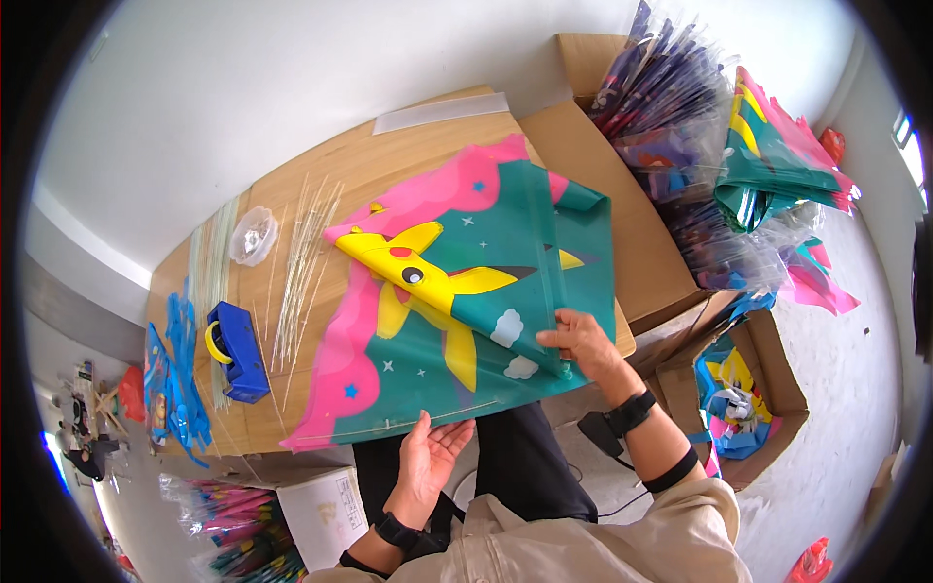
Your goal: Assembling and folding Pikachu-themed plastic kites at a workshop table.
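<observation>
Right fingers (571,328) pinch sheet (466,282) (overhanging table (389,160) edge); left fingers (453,434) loosely open, empty, at near edge.

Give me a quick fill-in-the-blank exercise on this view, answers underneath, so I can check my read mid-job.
1. The right hand grips the patterned sheet, whose wavy border is mostly ____.
2. The left hand lies open at the sheet's near edge; the wristband behind it is ____.
3. Of the clear tub and the tape dispenser, the one nearer the person is ____.

Missing words: pink; black; the tape dispenser.
</observation>
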Action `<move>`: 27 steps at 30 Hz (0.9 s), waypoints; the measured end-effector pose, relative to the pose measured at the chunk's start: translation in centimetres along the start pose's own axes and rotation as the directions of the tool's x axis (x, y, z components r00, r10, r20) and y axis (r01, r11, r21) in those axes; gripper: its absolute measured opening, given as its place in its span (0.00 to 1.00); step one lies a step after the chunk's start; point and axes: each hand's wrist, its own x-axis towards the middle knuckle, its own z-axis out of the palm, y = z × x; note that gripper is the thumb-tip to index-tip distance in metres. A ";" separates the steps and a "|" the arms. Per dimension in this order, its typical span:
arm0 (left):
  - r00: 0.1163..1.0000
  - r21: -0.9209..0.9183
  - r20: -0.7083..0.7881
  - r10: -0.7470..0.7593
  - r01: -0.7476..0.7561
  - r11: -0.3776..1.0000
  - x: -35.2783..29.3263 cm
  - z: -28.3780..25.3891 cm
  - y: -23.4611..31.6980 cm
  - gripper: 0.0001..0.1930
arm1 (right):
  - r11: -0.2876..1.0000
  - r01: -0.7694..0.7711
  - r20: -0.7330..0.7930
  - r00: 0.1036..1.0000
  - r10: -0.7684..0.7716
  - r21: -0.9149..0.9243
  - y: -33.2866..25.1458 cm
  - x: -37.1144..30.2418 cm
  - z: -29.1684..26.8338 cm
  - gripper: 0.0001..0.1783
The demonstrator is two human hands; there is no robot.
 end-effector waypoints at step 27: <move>0.826 0.387 0.207 0.524 -0.561 0.732 2.5 4.1 2.5 0.33 | -0.358 0.668 0.704 0.357 -0.614 -0.652 -0.1 -0.1 6.9 0.27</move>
